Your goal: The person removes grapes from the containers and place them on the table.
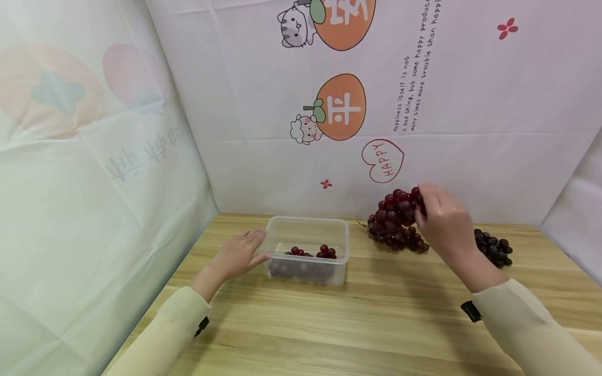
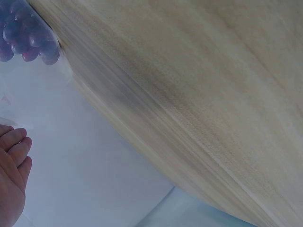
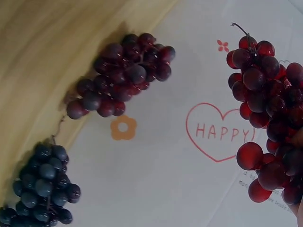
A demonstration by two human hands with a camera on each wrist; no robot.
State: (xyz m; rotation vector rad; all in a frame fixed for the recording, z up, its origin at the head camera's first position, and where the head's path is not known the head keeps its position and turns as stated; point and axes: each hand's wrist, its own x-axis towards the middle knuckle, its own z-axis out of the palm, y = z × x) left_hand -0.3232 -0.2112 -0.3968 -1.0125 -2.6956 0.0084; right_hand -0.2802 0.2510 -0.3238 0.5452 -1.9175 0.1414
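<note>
My right hand (image 1: 446, 222) grips a bunch of red grapes (image 1: 395, 208) by its upper right end. In the right wrist view this bunch (image 3: 267, 101) hangs at the right edge with its stem showing. A second red bunch (image 1: 400, 241) lies on the table behind and below it. Just right of my right wrist lies a bunch of black grapes (image 1: 494, 247), partly hidden by the hand. My left hand (image 1: 240, 254) rests with straight fingers against the left side of a clear plastic box (image 1: 308, 270). Inside the box sit red grapes (image 1: 326, 253).
The wooden table (image 1: 367, 324) ends at a white printed cloth (image 1: 263, 172) standing upright along its back. Another cloth (image 1: 127, 219) hangs on the left side. Black straps (image 1: 471, 311) sit at both cuffs.
</note>
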